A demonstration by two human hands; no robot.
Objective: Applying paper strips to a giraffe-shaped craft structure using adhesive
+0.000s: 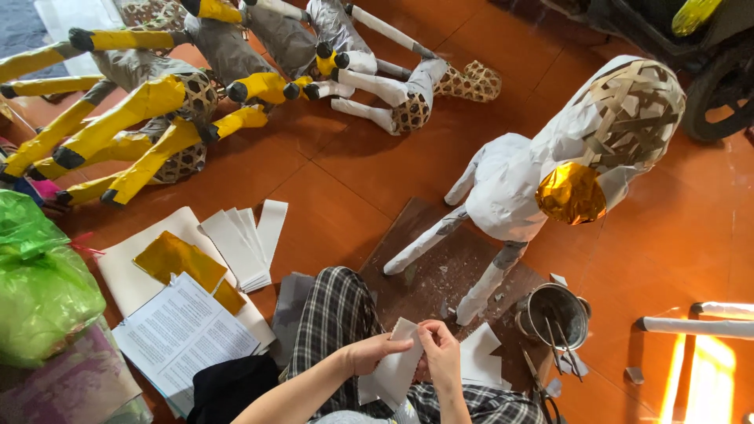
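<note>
From the head camera, both hands sit at the bottom middle of the frame, over a lap in checked trousers (334,314). The left hand (375,351) and the right hand (440,353) are close together, and both pinch one small piece of white paper (397,363). The left hand grips its left edge with thumb and fingers. The right hand grips its top right corner. Neither hand is loose.

The paper stands almost on its edge between the two hands. Its long side runs from the upper middle down toward the lower left of the frame. It lies right between the hands, so both are just as near to it. More white paper lies under it on the lap.

Just up and to the right of the hands stands a white paper animal figure (510,188) with a woven head and a shiny gold snout (571,192). It stands on a brown board (440,271) on the orange tile floor (330,165).

A small metal pot (556,314) with sticks in it sits near the right hand, at the lower right.

At the left lie white paper strips (243,239), a gold sheet (177,259) and printed pages (184,330). A green plastic bag (39,283) is at the far left.

At the upper left lie more figures, yellow and grey (149,102).
</note>
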